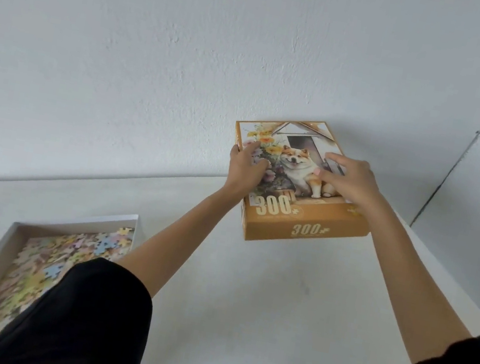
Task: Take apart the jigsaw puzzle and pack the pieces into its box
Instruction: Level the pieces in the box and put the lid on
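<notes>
The orange puzzle box lid (304,225), printed with a dog, flowers and "300", lies at the far side of the white table (260,297), close to the wall. My left hand (246,167) grips the lid's left edge, thumb round the side and fingers curled on the top. My right hand (351,182) rests on the lid's right part with its fingers laid flat across the picture. The white box bottom (0,248) sits at the near left and holds several loose pastel puzzle pieces (60,249). My left sleeve hides part of it.
A white wall (189,60) rises directly behind the lid, and a second wall meets it in a corner at the far right. The table's right edge runs diagonally below my right forearm.
</notes>
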`<state>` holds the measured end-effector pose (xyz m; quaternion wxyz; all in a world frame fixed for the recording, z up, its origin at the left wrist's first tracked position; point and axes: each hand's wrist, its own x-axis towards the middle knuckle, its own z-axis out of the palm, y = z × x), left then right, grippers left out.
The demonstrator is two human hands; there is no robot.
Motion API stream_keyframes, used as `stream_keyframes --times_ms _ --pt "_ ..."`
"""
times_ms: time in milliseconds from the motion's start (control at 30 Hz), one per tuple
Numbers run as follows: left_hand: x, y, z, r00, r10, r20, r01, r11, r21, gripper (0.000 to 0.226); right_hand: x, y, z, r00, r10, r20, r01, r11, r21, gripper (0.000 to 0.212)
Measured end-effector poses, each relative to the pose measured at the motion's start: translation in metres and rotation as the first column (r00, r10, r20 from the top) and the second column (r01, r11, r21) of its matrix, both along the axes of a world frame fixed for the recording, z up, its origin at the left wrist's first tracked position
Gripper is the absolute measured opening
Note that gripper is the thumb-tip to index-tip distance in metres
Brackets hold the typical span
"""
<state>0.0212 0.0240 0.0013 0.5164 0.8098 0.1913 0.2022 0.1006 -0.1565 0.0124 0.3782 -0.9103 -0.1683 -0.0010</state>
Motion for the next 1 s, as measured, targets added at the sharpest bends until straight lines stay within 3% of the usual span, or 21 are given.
stream_keyframes --times_ms 367,567,767,1000 --pt "-0.169 0.108 0.034 0.998 0.061 0.005 -0.061 0.997 0.039 0.047 -0.155 0.103 0.026 0.993 0.115 0.021 -0.115 0.993 0.005 0.06" --pt "-0.255 0.141 0.042 0.999 0.054 0.002 -0.054 0.998 -0.014 0.041 -0.226 0.143 0.018 0.982 0.19 0.004 -0.19 0.982 -0.001 0.063" --pt "-0.313 0.156 0.025 1.0 0.013 0.008 -0.013 0.998 -0.058 0.032 -0.286 0.158 0.004 0.983 0.185 -0.01 -0.185 0.982 -0.021 0.058" --pt "-0.348 0.161 -0.005 0.996 0.082 -0.033 -0.086 0.989 -0.121 0.04 -0.331 0.167 -0.012 0.98 0.184 -0.078 -0.187 0.981 -0.044 0.05"
